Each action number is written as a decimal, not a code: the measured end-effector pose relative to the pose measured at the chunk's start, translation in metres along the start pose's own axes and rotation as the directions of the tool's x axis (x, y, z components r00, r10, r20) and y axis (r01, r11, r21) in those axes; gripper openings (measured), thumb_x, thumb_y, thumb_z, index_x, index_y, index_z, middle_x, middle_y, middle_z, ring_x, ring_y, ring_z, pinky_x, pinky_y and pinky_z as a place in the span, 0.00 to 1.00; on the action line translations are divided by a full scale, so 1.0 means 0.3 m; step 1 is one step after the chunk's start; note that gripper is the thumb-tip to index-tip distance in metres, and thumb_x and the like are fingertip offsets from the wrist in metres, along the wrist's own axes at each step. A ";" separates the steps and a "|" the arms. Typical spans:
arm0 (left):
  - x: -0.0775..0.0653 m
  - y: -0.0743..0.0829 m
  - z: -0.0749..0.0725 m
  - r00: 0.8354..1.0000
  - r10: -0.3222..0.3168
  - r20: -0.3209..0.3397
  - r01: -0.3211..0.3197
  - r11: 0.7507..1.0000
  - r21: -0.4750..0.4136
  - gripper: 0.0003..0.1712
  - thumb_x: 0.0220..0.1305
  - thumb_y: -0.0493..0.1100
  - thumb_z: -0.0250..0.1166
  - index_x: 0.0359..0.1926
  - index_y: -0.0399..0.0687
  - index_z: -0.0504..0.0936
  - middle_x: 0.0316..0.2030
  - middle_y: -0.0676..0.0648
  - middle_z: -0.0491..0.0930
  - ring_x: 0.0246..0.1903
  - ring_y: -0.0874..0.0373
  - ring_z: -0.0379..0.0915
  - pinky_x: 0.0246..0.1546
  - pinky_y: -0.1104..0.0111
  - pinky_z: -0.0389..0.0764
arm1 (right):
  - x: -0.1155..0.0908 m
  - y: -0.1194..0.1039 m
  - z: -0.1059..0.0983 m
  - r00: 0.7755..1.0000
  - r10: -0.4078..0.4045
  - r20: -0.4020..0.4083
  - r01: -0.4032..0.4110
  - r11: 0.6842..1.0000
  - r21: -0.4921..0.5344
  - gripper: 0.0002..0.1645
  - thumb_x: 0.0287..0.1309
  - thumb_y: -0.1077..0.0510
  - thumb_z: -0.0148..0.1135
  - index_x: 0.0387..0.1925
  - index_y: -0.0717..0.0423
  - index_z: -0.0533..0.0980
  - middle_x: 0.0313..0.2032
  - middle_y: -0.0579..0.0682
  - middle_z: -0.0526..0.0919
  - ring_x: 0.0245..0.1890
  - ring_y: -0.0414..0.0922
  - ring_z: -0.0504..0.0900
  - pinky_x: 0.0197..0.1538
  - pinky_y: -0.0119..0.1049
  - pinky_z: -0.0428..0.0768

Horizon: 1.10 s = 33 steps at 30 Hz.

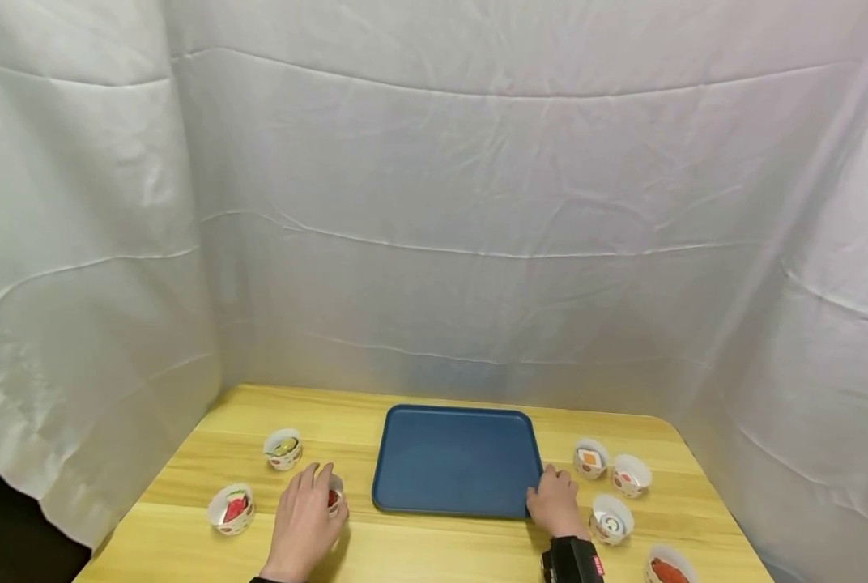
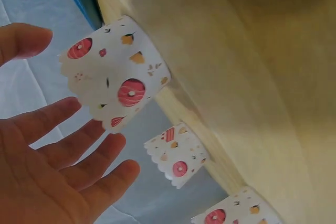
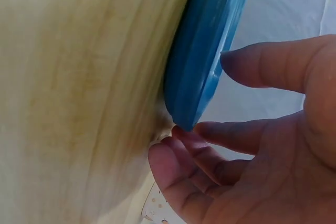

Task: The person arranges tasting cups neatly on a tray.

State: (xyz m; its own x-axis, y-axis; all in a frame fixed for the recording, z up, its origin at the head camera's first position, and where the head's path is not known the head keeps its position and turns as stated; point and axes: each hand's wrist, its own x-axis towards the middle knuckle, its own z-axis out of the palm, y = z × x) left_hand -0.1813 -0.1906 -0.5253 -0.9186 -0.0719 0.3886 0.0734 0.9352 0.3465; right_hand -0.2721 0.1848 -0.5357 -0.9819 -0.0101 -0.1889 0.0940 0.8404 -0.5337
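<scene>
A blue tray point(image 1: 457, 461) lies flat on the table. My right hand point(image 1: 553, 502) grips its near right corner; in the right wrist view the thumb point(image 3: 262, 65) is at the rim and the curled fingers point(image 3: 210, 163) are around the outer edge. Left of the tray stands a small white paper cup point(image 1: 337, 488) with a scalloped rim, printed doughnuts and something red inside. Over and beside that cup is my left hand point(image 1: 306, 518). Its fingers spread loosely near the cup's rim point(image 2: 113, 72) in the left wrist view, without closing round it.
Two more cups stand at the left, one with a yellow-green piece point(image 1: 283, 448), another with a red piece point(image 1: 231, 509). Several cups stand right of the tray, among them one with an orange-and-white piece point(image 1: 590, 459) and one with a reddish-orange piece point(image 1: 669, 565). Pale curtains point(image 1: 478, 243) surround the table.
</scene>
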 end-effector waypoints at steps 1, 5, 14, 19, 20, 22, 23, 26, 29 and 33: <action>-0.001 0.000 0.002 1.000 -0.004 0.009 0.004 1.000 -0.002 0.32 0.52 0.41 0.75 0.56 0.28 0.79 0.53 0.25 0.77 0.51 0.29 0.75 0.51 0.37 0.76 | 0.001 0.001 -0.001 1.000 -0.002 0.002 0.002 1.000 0.000 0.35 0.71 0.62 0.54 0.67 0.85 0.56 0.61 0.85 0.58 0.64 0.81 0.54 0.69 0.70 0.56; -0.006 -0.005 0.012 0.999 -0.025 0.041 0.026 1.000 -0.011 0.31 0.54 0.41 0.74 0.56 0.28 0.78 0.53 0.26 0.77 0.51 0.29 0.75 0.50 0.38 0.77 | 0.006 0.002 0.000 1.000 -0.007 0.005 0.007 1.000 0.011 0.33 0.70 0.64 0.53 0.66 0.84 0.58 0.60 0.85 0.58 0.63 0.81 0.56 0.67 0.69 0.59; 0.012 -0.016 0.025 0.993 -0.056 0.107 0.061 0.997 -0.043 0.34 0.51 0.36 0.75 0.59 0.28 0.77 0.54 0.26 0.77 0.52 0.29 0.75 0.48 0.40 0.79 | 0.031 0.019 0.001 1.000 0.004 -0.004 -0.004 0.998 0.062 0.31 0.62 0.71 0.52 0.65 0.82 0.62 0.59 0.84 0.63 0.62 0.78 0.65 0.61 0.66 0.71; 0.043 0.005 0.031 0.989 -0.077 0.130 0.092 0.989 -0.117 0.32 0.51 0.31 0.75 0.58 0.27 0.77 0.50 0.28 0.76 0.48 0.33 0.76 0.43 0.48 0.83 | 0.039 0.044 -0.023 0.999 -0.015 -0.033 0.017 0.998 0.065 0.32 0.58 0.73 0.54 0.64 0.82 0.63 0.57 0.81 0.71 0.60 0.75 0.71 0.59 0.64 0.74; 0.053 0.012 0.035 0.990 -0.070 0.126 0.086 0.988 -0.130 0.31 0.51 0.31 0.75 0.58 0.27 0.77 0.49 0.29 0.76 0.47 0.34 0.77 0.42 0.49 0.83 | 0.034 0.051 -0.032 0.999 -0.017 -0.041 0.020 0.998 0.068 0.32 0.58 0.73 0.54 0.64 0.82 0.63 0.56 0.80 0.72 0.59 0.74 0.72 0.58 0.64 0.75; 0.073 0.027 0.043 0.992 -0.051 0.115 0.068 0.987 -0.148 0.30 0.51 0.31 0.75 0.56 0.26 0.78 0.47 0.30 0.77 0.44 0.36 0.77 0.41 0.51 0.83 | 0.024 0.064 -0.047 0.998 -0.021 -0.066 0.026 0.997 0.078 0.31 0.57 0.73 0.53 0.63 0.82 0.63 0.55 0.79 0.74 0.57 0.73 0.74 0.57 0.63 0.76; 0.081 0.033 0.045 0.993 -0.045 0.112 0.062 0.986 -0.154 0.30 0.51 0.31 0.75 0.56 0.26 0.78 0.46 0.30 0.77 0.44 0.36 0.78 0.40 0.51 0.83 | 0.020 0.069 -0.052 0.997 -0.020 -0.078 0.027 0.996 0.086 0.31 0.57 0.73 0.53 0.63 0.82 0.63 0.56 0.79 0.73 0.58 0.73 0.74 0.57 0.63 0.76; 0.096 0.043 0.045 0.993 -0.051 0.102 0.067 0.985 -0.160 0.29 0.51 0.30 0.75 0.55 0.27 0.79 0.47 0.30 0.77 0.44 0.36 0.78 0.41 0.50 0.83 | 0.009 0.077 -0.057 0.995 -0.023 -0.101 0.035 0.993 0.116 0.31 0.55 0.73 0.52 0.63 0.80 0.64 0.57 0.78 0.73 0.59 0.73 0.73 0.59 0.63 0.75; 0.106 0.044 0.039 0.994 -0.053 0.097 0.069 0.983 -0.170 0.28 0.52 0.30 0.74 0.55 0.28 0.79 0.48 0.29 0.76 0.45 0.35 0.77 0.42 0.50 0.84 | 0.000 0.076 -0.051 0.993 -0.019 -0.116 0.036 0.988 0.147 0.32 0.55 0.74 0.52 0.63 0.79 0.65 0.59 0.78 0.72 0.61 0.72 0.72 0.60 0.63 0.73; 0.119 0.041 0.033 0.994 -0.037 0.102 0.056 0.980 -0.189 0.28 0.53 0.30 0.72 0.57 0.27 0.78 0.48 0.28 0.76 0.46 0.35 0.77 0.42 0.50 0.84 | -0.013 0.072 -0.039 0.993 0.000 -0.116 0.020 0.986 0.165 0.32 0.56 0.74 0.52 0.64 0.78 0.64 0.60 0.77 0.72 0.61 0.72 0.71 0.60 0.63 0.73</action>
State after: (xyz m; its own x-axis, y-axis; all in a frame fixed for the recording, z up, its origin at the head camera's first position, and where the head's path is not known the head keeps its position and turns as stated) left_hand -0.2170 -0.1783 -0.5156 -0.9554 -0.0711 0.2866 0.0937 0.8475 0.5225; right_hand -0.2683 0.2094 -0.5367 -0.9944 0.0528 -0.0916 0.1006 0.7392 -0.6660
